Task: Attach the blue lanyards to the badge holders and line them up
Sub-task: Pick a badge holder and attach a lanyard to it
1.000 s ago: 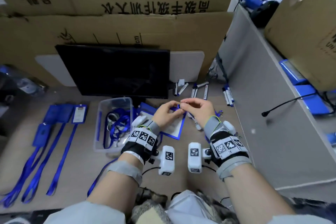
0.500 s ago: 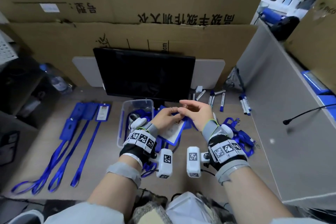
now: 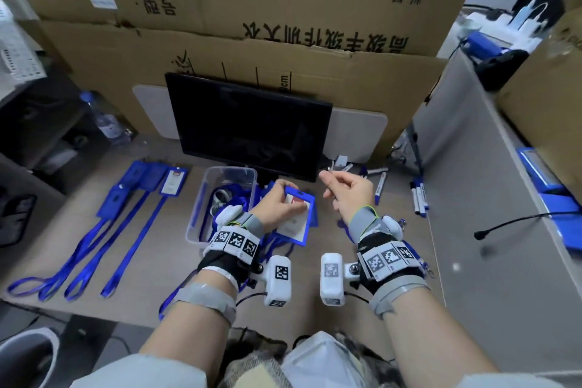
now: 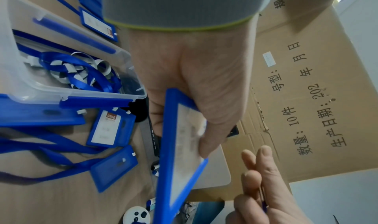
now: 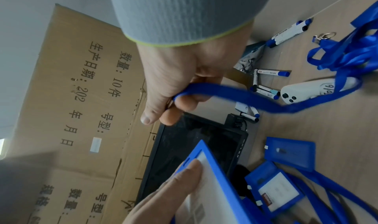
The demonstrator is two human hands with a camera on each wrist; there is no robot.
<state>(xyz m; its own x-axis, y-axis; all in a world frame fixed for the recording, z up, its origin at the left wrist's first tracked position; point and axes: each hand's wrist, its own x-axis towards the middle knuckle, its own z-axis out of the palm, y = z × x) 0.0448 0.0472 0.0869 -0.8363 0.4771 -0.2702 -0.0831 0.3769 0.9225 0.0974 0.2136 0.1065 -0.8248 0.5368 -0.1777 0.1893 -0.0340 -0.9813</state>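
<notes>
My left hand (image 3: 285, 198) grips a blue badge holder (image 3: 297, 217) with a white card in it, thumb on its face, just above the desk in front of the monitor. In the left wrist view the badge holder (image 4: 180, 154) stands on edge under my thumb. My right hand (image 3: 329, 179), a little to the right and apart from the holder, pinches the clip end of a blue lanyard (image 5: 245, 96). The strap trails off to the right over the desk. Several finished badge holders (image 3: 148, 178) with straight lanyards (image 3: 94, 246) lie in a row at the left.
A clear plastic box (image 3: 201, 198) of lanyards sits left of my left hand, with loose badge holders (image 5: 282, 193) beside it. A black monitor (image 3: 248, 126) stands behind. Markers (image 3: 419, 198), a heap of lanyards (image 5: 347, 53) and a grey partition (image 3: 472, 198) are at the right. Cardboard boxes (image 3: 252, 41) wall the back.
My hands were together at the top of the badge holder; now they are apart. The right hand has drawn up and to the right with the lanyard end, and the left has lowered the holder.
</notes>
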